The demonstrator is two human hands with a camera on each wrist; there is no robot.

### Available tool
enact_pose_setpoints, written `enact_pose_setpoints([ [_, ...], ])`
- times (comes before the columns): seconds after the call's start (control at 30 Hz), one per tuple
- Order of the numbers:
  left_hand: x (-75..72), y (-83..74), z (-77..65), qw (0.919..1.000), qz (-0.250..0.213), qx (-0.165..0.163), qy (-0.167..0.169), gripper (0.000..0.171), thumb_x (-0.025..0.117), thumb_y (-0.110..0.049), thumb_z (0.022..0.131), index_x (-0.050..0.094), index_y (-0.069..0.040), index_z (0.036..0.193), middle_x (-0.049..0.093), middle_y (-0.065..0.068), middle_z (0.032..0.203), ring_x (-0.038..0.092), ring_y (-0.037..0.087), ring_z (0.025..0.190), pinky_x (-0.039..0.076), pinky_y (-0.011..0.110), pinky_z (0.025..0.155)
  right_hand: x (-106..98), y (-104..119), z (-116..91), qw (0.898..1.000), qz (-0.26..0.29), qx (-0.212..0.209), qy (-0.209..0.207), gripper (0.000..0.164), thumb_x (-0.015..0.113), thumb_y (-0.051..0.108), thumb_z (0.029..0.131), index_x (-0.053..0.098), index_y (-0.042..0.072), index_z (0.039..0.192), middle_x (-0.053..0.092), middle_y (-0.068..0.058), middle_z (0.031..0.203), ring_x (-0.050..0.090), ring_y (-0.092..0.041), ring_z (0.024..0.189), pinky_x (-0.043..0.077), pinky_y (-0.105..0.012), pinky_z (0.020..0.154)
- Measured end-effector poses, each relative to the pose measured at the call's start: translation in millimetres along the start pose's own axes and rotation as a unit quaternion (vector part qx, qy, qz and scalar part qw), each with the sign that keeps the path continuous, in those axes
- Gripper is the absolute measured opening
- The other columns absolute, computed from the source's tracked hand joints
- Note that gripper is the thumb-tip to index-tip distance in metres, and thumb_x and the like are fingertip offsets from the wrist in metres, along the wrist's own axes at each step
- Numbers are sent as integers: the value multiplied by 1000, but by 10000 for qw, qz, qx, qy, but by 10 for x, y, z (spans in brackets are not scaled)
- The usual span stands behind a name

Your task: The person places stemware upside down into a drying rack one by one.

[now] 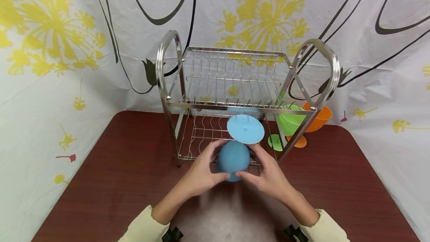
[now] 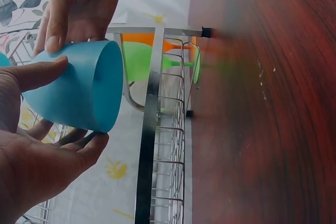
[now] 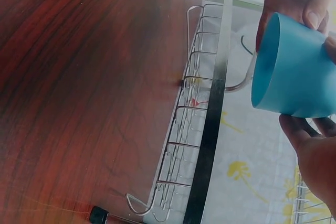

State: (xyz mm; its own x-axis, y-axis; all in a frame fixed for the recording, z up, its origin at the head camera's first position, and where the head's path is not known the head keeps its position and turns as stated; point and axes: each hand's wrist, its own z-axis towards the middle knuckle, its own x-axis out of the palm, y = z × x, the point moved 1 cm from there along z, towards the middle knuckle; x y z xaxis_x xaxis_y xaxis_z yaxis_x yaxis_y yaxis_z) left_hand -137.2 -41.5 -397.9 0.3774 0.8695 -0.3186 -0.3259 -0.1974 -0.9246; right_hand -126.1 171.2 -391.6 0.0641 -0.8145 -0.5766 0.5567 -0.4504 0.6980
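Note:
A blue plastic goblet [image 1: 234, 160] is held upside down between both hands, its round foot [image 1: 246, 129] uppermost. My left hand [image 1: 203, 171] grips the bowl from the left, thumb at the near side and fingers behind. From the other side my right hand [image 1: 270, 173] holds the same bowl, the two thumbs close together. In the left wrist view the goblet's bowl [image 2: 73, 85] has its open rim facing the table. The right wrist view also shows the bowl [image 3: 296, 69] in front of the rack, above the tabletop.
A two-tier metal dish rack [image 1: 242, 105] stands on the dark red wooden table [image 1: 134, 174], right beyond the hands. At its right side are a green goblet [image 1: 290, 120] and an orange goblet [image 1: 319, 118]. A patterned cloth [image 1: 84, 96] hangs behind.

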Motion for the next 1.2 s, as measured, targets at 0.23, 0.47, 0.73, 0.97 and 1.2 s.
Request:
enact_pose_setpoints([
  [0.23, -40, 53, -64, 9998, -159, 140, 18, 77, 74, 1, 80, 37, -12, 146, 41, 6, 148, 48, 26, 131, 45, 42, 104, -24, 22, -39, 9998, -97, -159, -75, 88, 86, 10, 72, 39, 18, 147, 48, -4, 142, 56, -25, 121, 55, -42, 89],
  [0.47, -104, 124, -132, 9987, -70, 348, -369, 68, 72, 3, 83, 43, -9, 142, 50, 8, 140, 50, 27, 128, 48, 44, 99, -73, 72, -62, 9984, -363, -344, -258, 93, 89, 11, 68, 40, 19, 147, 49, -3, 142, 57, -21, 118, 55, -43, 88],
  [0.73, -230, 160, -192, 9933, 210, 398, -1061, 58, 70, -1, 86, 51, -21, 136, 60, 1, 128, 58, 25, 118, 51, 46, 93, -125, 133, -92, 9980, -425, -359, -284, 97, 91, 13, 66, 39, 20, 147, 49, -3, 143, 56, -22, 119, 55, -41, 88],
  [0.97, -342, 154, -186, 9864, 289, 583, -1509, 50, 68, 0, 87, 55, -17, 132, 63, 2, 123, 60, 18, 112, 53, 43, 90, -195, 215, -95, 9977, -506, -390, -223, 96, 91, 14, 66, 39, 14, 147, 48, -7, 143, 54, -20, 123, 54, -39, 92],
  [1.2, -438, 120, -197, 9795, 286, 677, -1875, 46, 68, 0, 87, 57, -14, 129, 64, 3, 120, 61, 19, 109, 54, 38, 88, -269, 295, -97, 9968, -601, -478, -235, 97, 91, 13, 64, 40, 12, 147, 49, -6, 142, 54, -18, 122, 53, -35, 92],
])
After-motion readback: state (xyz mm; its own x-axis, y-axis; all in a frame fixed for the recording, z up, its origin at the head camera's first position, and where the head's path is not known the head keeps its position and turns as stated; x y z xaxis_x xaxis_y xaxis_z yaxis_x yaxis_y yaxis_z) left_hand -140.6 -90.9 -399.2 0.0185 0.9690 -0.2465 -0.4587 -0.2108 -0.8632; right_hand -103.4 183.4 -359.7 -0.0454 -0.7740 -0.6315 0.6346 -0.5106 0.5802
